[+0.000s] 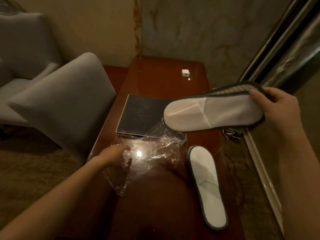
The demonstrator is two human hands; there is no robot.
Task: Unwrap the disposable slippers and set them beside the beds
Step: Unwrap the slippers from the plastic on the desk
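While the right hand [275, 108] pinches one slipper [211, 113] by its heel at the right of the frame, the other slipper [207, 186] lies bare on the wooden table [159, 78], lower right. Fingers spread, the left hand [114, 155] rests on the empty wrapper [147, 153], perhaps gripping it. Unwrapping looks done; no bed is in view, so placing remains.

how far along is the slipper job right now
Done: both slippers look out of the clear plastic wrapper, which lies crumpled and empty-looking on the wooden table. One slipper lies flat on the table. In hand: the right hand holds the other slipper by its heel above the table, while the left hand rests on the wrapper. Left: neither slipper is set beside a bed; no bed is in view.
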